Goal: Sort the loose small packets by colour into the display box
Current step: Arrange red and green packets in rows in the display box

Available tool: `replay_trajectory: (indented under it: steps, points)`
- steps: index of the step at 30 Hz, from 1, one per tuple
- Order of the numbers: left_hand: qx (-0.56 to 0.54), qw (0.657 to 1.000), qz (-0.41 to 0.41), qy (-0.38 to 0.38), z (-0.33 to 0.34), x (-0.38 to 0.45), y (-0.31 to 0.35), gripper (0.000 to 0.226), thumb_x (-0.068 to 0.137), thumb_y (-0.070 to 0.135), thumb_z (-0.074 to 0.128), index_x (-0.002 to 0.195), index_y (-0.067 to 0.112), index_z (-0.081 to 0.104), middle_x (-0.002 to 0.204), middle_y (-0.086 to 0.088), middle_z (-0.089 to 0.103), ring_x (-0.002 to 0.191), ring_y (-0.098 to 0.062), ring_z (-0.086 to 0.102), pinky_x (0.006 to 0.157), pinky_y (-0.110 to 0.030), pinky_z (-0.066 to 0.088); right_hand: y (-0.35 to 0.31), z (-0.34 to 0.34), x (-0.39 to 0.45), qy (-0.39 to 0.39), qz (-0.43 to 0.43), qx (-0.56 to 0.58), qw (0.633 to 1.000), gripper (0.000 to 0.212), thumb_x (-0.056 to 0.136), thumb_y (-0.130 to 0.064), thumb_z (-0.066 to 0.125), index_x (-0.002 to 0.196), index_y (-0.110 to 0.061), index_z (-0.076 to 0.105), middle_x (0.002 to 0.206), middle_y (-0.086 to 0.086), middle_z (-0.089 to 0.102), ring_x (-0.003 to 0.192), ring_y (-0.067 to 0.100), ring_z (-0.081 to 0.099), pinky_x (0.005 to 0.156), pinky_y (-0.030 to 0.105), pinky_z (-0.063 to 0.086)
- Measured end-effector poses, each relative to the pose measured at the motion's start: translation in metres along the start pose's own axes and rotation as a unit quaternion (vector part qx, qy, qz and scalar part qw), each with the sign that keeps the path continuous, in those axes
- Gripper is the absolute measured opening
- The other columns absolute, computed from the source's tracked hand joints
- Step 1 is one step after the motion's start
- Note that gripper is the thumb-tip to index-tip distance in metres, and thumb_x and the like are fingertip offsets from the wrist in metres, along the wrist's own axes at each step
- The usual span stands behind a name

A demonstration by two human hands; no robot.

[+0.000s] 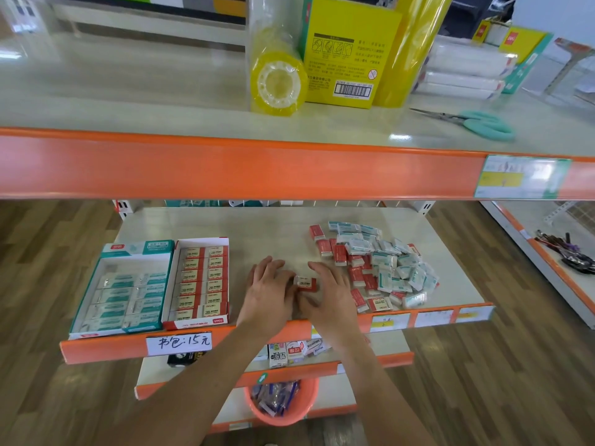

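Observation:
A few red packets lie stacked mid-shelf between my hands. My left hand touches their left side and my right hand presses on their right side, fingers of both fairly straight. To the right is a mixed pile of several loose red and teal-white packets. At the left stand two open display boxes. The red box holds rows of red packets, and the teal box holds rows of teal-white ones.
The orange shelf lip runs along the front, with a handwritten price tag. The upper shelf above carries tape rolls, a yellow carton and teal scissors. Below hang lower shelves and a pink basket.

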State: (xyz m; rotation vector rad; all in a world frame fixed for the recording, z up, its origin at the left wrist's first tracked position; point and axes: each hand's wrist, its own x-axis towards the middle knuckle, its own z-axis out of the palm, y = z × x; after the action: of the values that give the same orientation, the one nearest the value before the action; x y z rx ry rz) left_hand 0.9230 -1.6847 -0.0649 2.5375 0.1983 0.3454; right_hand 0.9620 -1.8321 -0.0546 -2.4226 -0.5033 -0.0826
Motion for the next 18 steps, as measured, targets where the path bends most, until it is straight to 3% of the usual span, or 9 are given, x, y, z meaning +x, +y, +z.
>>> replay_trajectory:
  steps: [2,7,13,18]
  points:
    - [0.003,1.000,0.003,-0.003,-0.0013,-0.0007,0.0011,0.025,0.096,0.029,0.046,0.113,0.021,0.062,0.135,-0.002,0.047,0.137,-0.022,0.023,0.109,-0.048,0.032,0.0011,0.0009,0.0003,0.004,-0.013,-0.009,1.000,0.066,0.079,-0.026,0.067,0.141,-0.026,0.045,0.141,-0.011,0.047,0.135,0.009,0.032,0.101,0.023,0.039]
    - [-0.006,1.000,0.002,0.023,-0.0048,-0.0025,0.0055,0.028,0.098,0.029,0.043,0.112,0.015,0.063,0.130,-0.004,0.052,0.133,-0.022,0.031,0.110,-0.045,0.033,0.0013,0.0010,-0.0009,-0.024,-0.020,-0.032,0.999,0.069,0.088,-0.028,0.061,0.151,-0.029,0.032,0.147,-0.012,0.046,0.145,0.013,0.021,0.104,0.032,0.039]
    - [0.001,1.000,0.002,0.021,-0.0059,-0.0023,0.0066,0.028,0.097,0.031,0.043,0.114,0.016,0.061,0.129,-0.001,0.051,0.131,-0.019,0.031,0.108,-0.038,0.032,0.0019,0.0030,-0.0011,-0.015,-0.019,-0.027,0.999,0.065,0.087,-0.027,0.063,0.148,-0.029,0.038,0.141,-0.011,0.053,0.142,0.012,0.029,0.100,0.036,0.047]
    - [0.026,0.999,0.017,0.019,-0.0038,-0.0019,0.0062,0.028,0.097,0.033,0.042,0.111,0.017,0.060,0.126,-0.001,0.052,0.128,-0.020,0.034,0.105,-0.042,0.038,-0.0006,0.0024,-0.0019,0.001,-0.018,-0.014,1.000,0.064,0.082,-0.022,0.065,0.143,-0.030,0.046,0.134,-0.013,0.056,0.133,0.014,0.043,0.088,0.038,0.054]
